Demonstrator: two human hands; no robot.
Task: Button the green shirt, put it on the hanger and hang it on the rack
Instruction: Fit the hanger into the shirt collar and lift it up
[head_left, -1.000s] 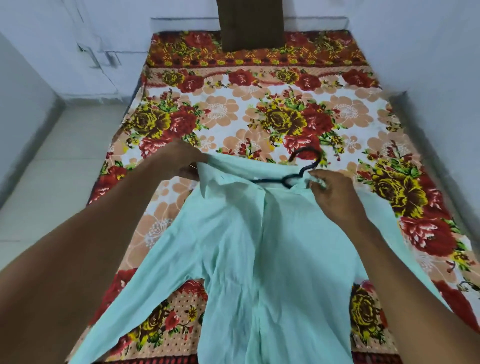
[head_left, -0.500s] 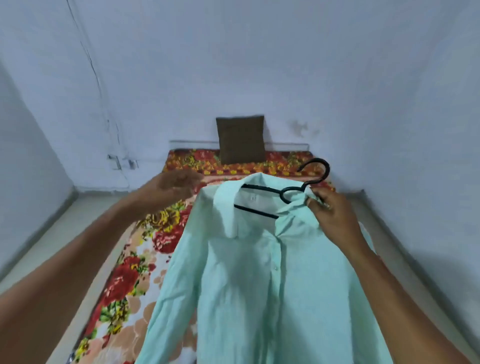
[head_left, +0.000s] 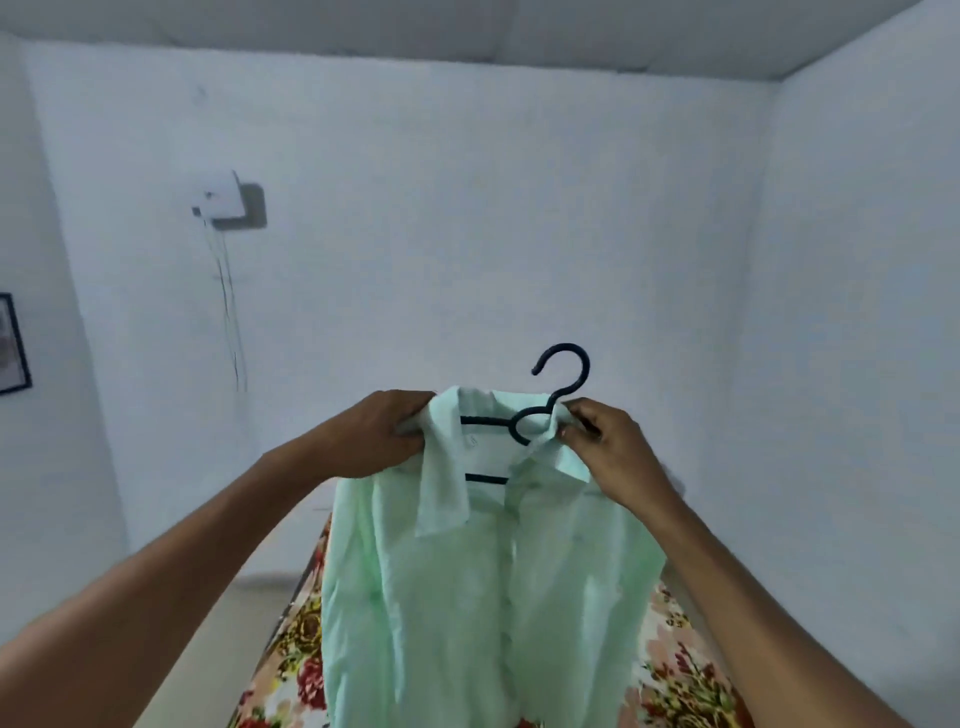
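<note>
We see white walls (head_left: 467, 234) fill most of the view, meeting a pale ceiling (head_left: 467, 31) at the top. Low and near, a bed with a floral bedsheet (head_left: 680, 670) shows on both sides of the garment, red and yellow blooms on a cream ground, with a strip of pale floor (head_left: 249, 597) to its left.

In front of the bed hangs the green shirt (head_left: 467, 597), held up in the air at the middle of the scene. It hides most of the bed behind it. Its front falls straight down, the collar is spread open at the top, and we cannot tell how many buttons are done up.

Our two forearms reach in from the near corners. The left hand (head_left: 374, 436) has its grip closed around the left shoulder of the shirt, fingers curled over the cloth just beside the collar. The right hand (head_left: 602, 447) pinches the right side of the collar together with the neck of the hanger, thumb and fingertips pressed tight.

The black hanger (head_left: 524, 426) sits inside the shirt; its bars show through the open collar and its hook rises free above the cloth, pointing left.

On the far wall to the left, a white box on a grey plate (head_left: 228, 205) has thin wires trailing down. At the far left edge we see part of a dark picture frame (head_left: 13, 343).
</note>
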